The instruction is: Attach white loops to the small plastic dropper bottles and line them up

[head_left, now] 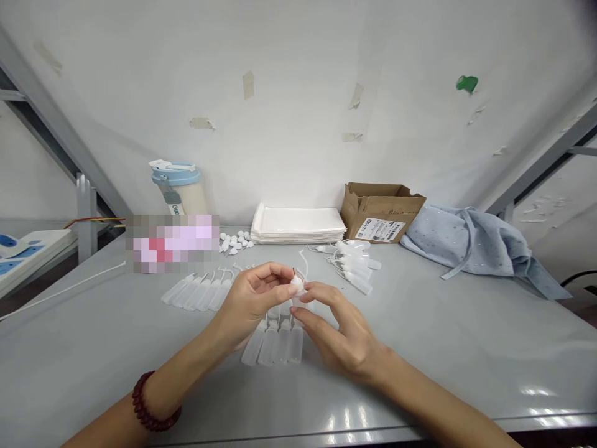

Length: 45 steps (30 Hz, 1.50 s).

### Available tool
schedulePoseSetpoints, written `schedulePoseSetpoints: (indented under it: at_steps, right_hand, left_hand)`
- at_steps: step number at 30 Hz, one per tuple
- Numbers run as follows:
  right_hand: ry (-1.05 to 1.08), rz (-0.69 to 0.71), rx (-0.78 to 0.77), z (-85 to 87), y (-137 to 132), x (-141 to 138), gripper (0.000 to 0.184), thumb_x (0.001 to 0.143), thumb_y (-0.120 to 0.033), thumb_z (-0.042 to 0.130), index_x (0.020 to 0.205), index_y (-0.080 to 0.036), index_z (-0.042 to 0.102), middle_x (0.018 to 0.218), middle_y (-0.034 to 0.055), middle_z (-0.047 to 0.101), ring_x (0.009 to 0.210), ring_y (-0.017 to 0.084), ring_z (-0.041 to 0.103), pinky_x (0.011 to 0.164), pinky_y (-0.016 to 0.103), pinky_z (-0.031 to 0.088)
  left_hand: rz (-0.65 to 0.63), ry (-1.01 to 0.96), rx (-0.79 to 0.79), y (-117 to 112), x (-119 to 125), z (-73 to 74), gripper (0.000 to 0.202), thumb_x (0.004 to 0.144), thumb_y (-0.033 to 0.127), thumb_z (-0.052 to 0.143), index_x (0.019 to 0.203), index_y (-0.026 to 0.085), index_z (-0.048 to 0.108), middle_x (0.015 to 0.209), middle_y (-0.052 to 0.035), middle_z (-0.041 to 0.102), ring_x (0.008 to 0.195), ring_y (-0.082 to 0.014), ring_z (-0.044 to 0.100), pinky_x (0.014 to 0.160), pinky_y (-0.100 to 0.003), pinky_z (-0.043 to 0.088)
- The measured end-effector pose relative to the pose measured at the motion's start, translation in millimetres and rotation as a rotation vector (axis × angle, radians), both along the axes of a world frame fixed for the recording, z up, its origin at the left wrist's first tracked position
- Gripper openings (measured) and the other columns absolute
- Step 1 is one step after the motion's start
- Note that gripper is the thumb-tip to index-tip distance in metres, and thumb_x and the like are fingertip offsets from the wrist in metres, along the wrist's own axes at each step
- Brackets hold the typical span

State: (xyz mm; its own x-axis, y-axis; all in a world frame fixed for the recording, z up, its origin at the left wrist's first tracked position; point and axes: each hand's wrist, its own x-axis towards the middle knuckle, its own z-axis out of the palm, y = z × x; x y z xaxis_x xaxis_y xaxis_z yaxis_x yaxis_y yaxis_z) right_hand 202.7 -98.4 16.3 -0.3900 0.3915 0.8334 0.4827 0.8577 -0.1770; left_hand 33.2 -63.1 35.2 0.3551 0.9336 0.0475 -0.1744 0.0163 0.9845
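Above the middle of the table, my left hand (pixel 254 295) pinches a white cap (pixel 297 285) between thumb and fingers. A thin dark needle tip sticks up from the cap. From the other side, my right hand (pixel 342 333) closes its thumb and fingers round the small translucent squeeze bottle (pixel 299 301) under that cap; much of the bottle is hidden. A white strap stands out behind it. Below my hands lies a row of translucent bottles (pixel 272 346) with straps. Another row of bottles (pixel 198 292) lies left, partly behind my left hand.
More bottles (pixel 354 264) are heaped to the right. Loose white caps (pixel 236 241) lie beside a stack of white trays (pixel 298 224). Behind are an open cardboard box (pixel 382 211), a blue cloth bag (pixel 466 242) and a blue-lidded tumbler (pixel 180 186). A power strip (pixel 35 252) lies far left.
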Motion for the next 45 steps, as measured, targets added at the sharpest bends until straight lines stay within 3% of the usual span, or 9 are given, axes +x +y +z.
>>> schedulePoseSetpoints:
  at_steps: [8, 11, 16, 21, 27, 33, 45]
  right_hand:
    - [-0.096, -0.135, -0.072, -4.1, -1.4, 5.2, 0.023, 0.088, -0.010, 0.049, 0.105, -0.021, 0.059, 0.104, 0.0093, 0.060, 0.093, 0.019, 0.062, 0.072, 0.034, 0.057]
    - [-0.201, -0.222, -0.013, -7.1, 0.0, 9.9, 0.028, 0.088, -0.009, 0.047, 0.107, -0.024, 0.060, 0.107, 0.0103, 0.060, 0.092, 0.022, 0.062, 0.066, 0.035, 0.057]
    - [-0.359, -0.210, 0.065, -8.1, 1.8, 13.5, 0.037, 0.085, 0.002, 0.038, 0.107, -0.017, 0.061, 0.106, 0.0152, 0.060, 0.083, 0.017, 0.065, 0.057, 0.024, 0.054]
    - [-0.382, -0.254, 0.062, -10.1, 0.7, 12.8, 0.038, 0.085, 0.002, 0.036, 0.104, -0.018, 0.062, 0.096, 0.0107, 0.064, 0.066, 0.011, 0.062, 0.052, 0.020, 0.053]
    - [-0.419, -0.184, -0.063, -11.8, -1.9, 12.5, 0.041, 0.078, 0.003, 0.033, 0.103, -0.017, 0.059, 0.095, 0.0109, 0.060, 0.066, 0.013, 0.060, 0.049, 0.021, 0.051]
    - [-0.340, -0.136, -0.121, -10.9, -0.9, 13.7, 0.026, 0.086, -0.004, 0.039, 0.098, -0.015, 0.059, 0.089, 0.0098, 0.055, 0.057, 0.010, 0.050, 0.049, 0.022, 0.048]
    - [-0.135, -0.070, -0.186, -12.6, 3.1, 11.7, 0.016, 0.089, -0.008, 0.046, 0.093, -0.016, 0.060, 0.087, 0.0084, 0.058, 0.056, 0.009, 0.050, 0.051, 0.020, 0.044]
  left_hand:
    - [-0.003, -0.068, -0.037, 0.2, 0.9, -1.5, 0.012, 0.074, 0.025, 0.071, 0.083, 0.020, 0.065, 0.084, 0.0002, 0.062, 0.082, -0.0131, 0.057, 0.075, -0.023, 0.046]
    - [-0.007, -0.090, -0.024, -0.3, 0.7, -2.2, 0.011, 0.075, 0.024, 0.069, 0.085, 0.020, 0.067, 0.088, -0.0003, 0.062, 0.084, -0.0130, 0.056, 0.076, -0.023, 0.046]
    - [-0.001, -0.049, -0.010, 2.2, -0.6, -3.3, 0.012, 0.075, 0.026, 0.069, 0.085, 0.020, 0.067, 0.085, -0.0010, 0.063, 0.081, -0.0141, 0.057, 0.075, -0.026, 0.047]
    - [-0.014, -0.044, -0.028, 4.1, -1.5, -2.6, 0.009, 0.076, 0.027, 0.067, 0.082, 0.021, 0.066, 0.083, 0.0004, 0.062, 0.079, -0.0142, 0.058, 0.077, -0.029, 0.050]
    - [0.082, 0.106, 0.160, 3.3, -1.2, -1.6, 0.010, 0.074, 0.029, 0.071, 0.076, 0.020, 0.067, 0.078, 0.0003, 0.063, 0.079, -0.0144, 0.057, 0.075, -0.026, 0.048]
    - [0.065, 0.133, 0.145, 6.3, -3.5, -2.5, 0.011, 0.072, 0.029, 0.074, 0.077, 0.021, 0.070, 0.082, -0.0002, 0.067, 0.083, -0.0156, 0.060, 0.077, -0.025, 0.048]
    - [-0.025, 0.160, 0.200, 5.5, -8.3, 1.5, 0.014, 0.079, 0.027, 0.067, 0.091, 0.019, 0.069, 0.091, -0.0018, 0.068, 0.088, -0.0150, 0.061, 0.080, -0.024, 0.049]
